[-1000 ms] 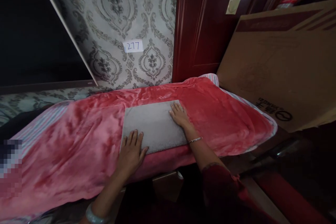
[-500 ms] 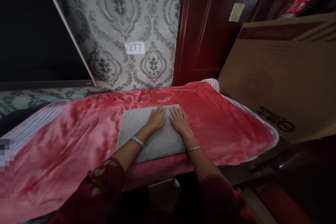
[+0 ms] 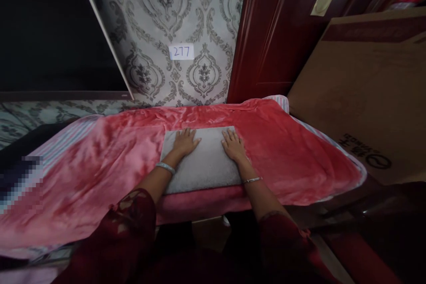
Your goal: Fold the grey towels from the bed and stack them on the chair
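Note:
A flat grey rectangle of plush-looking cloth (image 3: pixel 208 164) lies on a pink-red plush blanket (image 3: pixel 286 155). My left hand (image 3: pixel 185 142) rests flat near its far left corner, fingers spread and palm down. Toward the far right corner, my right hand (image 3: pixel 233 145) also lies flat on the cloth with its fingers apart. Neither hand grips anything. A bangle circles each wrist. Parts of the cloth's left and right edges are hidden beneath my hands and forearms.
A large cardboard box (image 3: pixel 366 93) stands at the right beside a dark red door (image 3: pixel 266 31). Behind the blanket is a patterned wall with a paper label (image 3: pixel 181 52) reading 277. A black screen (image 3: pixel 60 31) fills the upper left.
My hands have moved apart across the grey cloth, the left one toward its left edge and the right one toward its right edge. The view has shifted slightly.

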The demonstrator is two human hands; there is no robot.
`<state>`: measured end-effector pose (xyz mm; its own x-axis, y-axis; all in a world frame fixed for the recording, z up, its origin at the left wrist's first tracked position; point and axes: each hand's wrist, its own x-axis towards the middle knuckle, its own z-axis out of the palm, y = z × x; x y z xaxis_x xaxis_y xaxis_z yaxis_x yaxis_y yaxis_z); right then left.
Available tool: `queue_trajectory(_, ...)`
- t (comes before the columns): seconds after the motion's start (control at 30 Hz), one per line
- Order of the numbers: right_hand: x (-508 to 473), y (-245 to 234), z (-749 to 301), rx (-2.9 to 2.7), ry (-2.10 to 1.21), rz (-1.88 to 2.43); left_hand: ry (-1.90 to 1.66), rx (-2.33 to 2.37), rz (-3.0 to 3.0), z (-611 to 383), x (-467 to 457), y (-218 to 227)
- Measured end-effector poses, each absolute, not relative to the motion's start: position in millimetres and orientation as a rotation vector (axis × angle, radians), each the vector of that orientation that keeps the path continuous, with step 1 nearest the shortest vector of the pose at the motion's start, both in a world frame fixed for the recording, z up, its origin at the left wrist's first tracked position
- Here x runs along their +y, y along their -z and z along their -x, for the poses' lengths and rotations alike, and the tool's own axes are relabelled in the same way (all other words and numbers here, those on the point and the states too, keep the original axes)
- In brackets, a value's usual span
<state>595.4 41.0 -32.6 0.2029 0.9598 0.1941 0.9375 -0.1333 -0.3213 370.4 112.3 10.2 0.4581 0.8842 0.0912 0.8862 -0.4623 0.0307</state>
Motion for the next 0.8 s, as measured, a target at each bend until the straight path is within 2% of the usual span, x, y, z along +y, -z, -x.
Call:
queue_trajectory(0.23,39.6,30.0,-595.5,-1.802,-0.109,2.173,0.058,-1.793,2.63,-287.0,109.4,-20.5)
queue_trajectory(0.33,36.6,24.6,-593.1,-1.816,-0.107,2.211,0.073,-1.883,2.521,-280.8,94.4,-31.1)
queue_trajectory(0.43,34.4,20.4,-591.6,-1.819,-0.134,2.235,0.228,-1.764,2.498,-298.5,60.2,-35.1)
queue_trajectory(0.6,33.0,19.6,-591.8,-1.814,-0.132,2.23,0.274,-1.231,2.852,-351.9,-19.0,-5.8)
queue_trajectory(0.8,35.6,26.5,-594.7,-1.818,-0.082,2.209,0.346,-1.335,2.756,-369.9,-53.6,28.9)
